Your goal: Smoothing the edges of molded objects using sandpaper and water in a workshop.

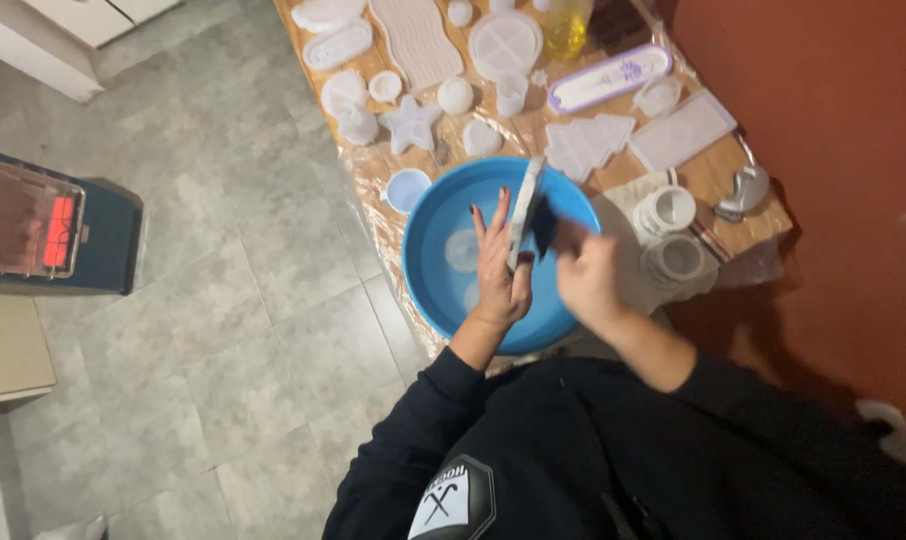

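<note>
A flat white silicone mould [526, 212] is held up on edge over the round blue plastic basin [435, 262] by the left hand [500, 268], fingers stretched long against its back and thumb tucked round the near edge. A dark sponge-like pad [545, 224] is pressed to the mould's face by the right hand [585, 280], which is blurred, so how tightly those fingers are curled can't be told. Water and a couple of pale round pieces are seen at the basin's bottom. The basin is sat on the plastic-covered wooden counter [373, 165], near a white star-shaped mould [410, 124] and a white tree-shaped mould [587, 144]
</note>
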